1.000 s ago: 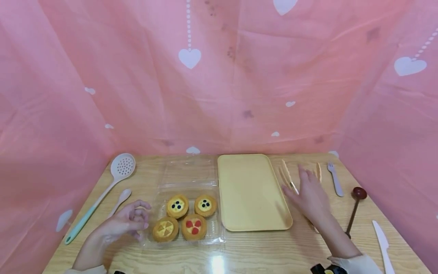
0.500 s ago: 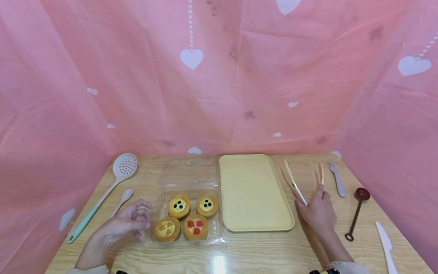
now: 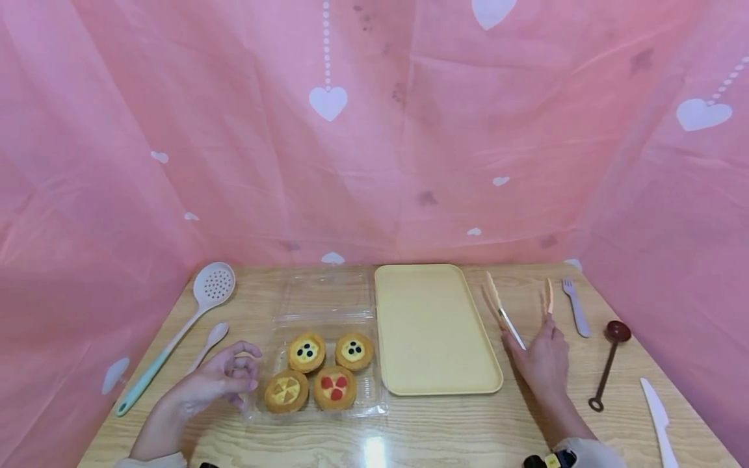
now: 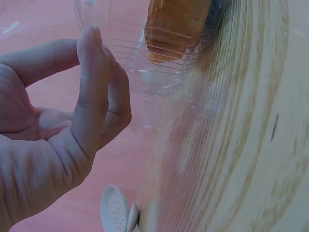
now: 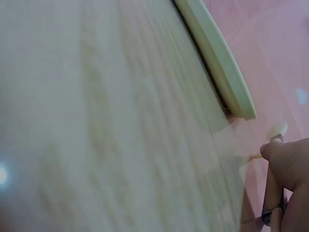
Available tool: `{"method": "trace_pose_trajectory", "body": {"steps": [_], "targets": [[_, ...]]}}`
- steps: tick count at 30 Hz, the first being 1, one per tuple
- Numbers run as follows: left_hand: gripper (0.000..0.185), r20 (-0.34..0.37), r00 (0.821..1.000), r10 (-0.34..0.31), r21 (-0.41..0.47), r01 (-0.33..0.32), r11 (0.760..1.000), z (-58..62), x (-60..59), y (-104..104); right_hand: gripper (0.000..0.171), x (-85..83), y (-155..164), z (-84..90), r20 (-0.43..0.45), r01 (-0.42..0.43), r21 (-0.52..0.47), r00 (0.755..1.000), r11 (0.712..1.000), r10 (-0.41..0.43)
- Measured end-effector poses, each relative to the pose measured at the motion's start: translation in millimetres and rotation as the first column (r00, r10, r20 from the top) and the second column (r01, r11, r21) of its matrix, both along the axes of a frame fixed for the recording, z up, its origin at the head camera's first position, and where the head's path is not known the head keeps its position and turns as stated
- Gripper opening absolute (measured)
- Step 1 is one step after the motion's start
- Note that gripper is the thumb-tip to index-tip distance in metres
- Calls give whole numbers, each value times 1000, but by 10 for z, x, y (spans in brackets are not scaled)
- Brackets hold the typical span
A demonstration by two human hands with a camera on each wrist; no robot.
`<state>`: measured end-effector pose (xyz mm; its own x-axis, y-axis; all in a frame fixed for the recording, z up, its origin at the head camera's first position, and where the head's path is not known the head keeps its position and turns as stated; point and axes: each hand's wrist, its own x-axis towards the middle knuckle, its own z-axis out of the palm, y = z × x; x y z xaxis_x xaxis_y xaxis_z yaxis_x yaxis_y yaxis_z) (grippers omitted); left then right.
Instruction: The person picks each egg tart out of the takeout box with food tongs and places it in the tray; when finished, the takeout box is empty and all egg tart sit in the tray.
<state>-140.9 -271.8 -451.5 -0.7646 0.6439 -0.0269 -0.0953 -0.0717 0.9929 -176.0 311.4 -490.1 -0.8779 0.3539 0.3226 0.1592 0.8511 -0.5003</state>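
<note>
— Progress so far?
— Barely begun, by the look of it. Counted four tarts (image 3: 333, 385) in the clear box (image 3: 324, 292), lid folded back, and none over on the yellow tray (image 3: 430, 325) just beside it
— And the hands?
— Found the right hand (image 3: 541, 367) laid over the joined end of the tongs (image 3: 502, 315), just right of the tray, with fingers bent onto the arms. Tongs lying flat on the table (image 3: 445, 429), arms spread. Cannot tell whether properly gripped or merely touched. Found the left hand (image 3: 219, 380) resting by the box's left corner, fingers loosely curled, holding nothing, and seemingly just short of the plastic in the wrist view
— So what remains?
— Judging from that, lifting the tongs, then everything involving the tarts. Nothing moved out of the box yet
— Any brand, label or lettering?
— None readable. Only white hearts on the pink cloth (image 3: 328, 103) behind. No print visible on box, tray or tongs
</note>
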Motion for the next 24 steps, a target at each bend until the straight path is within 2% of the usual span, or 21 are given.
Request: {"method": "trace_pose_trajectory", "body": {"steps": [4, 9, 14, 21, 24], "targets": [[37, 0, 1000, 3, 1, -3, 1000, -24, -1, 13, 91, 0, 89, 133, 13, -30, 7, 999, 1000, 30], [36, 19, 1000, 13, -4, -13, 1000, -38, -1, 14, 90, -56, 237, 419, 25, -116, 49, 993, 992, 115], [35, 51, 999, -5, 20, 4, 1000, -33, 1, -12, 90, -103, 332, 678, 53, -177, 76, 983, 981, 173], [37, 35, 999, 2, 9, -3, 1000, -30, -6, -26, 83, -124, 322, 856, 97, -180, 95, 981, 979, 171], [38, 25, 1000, 10, -1, -10, 1000, -25, -12, -25, 92, -126, 299, 899, 93, -199, 102, 977, 975, 190]]}}
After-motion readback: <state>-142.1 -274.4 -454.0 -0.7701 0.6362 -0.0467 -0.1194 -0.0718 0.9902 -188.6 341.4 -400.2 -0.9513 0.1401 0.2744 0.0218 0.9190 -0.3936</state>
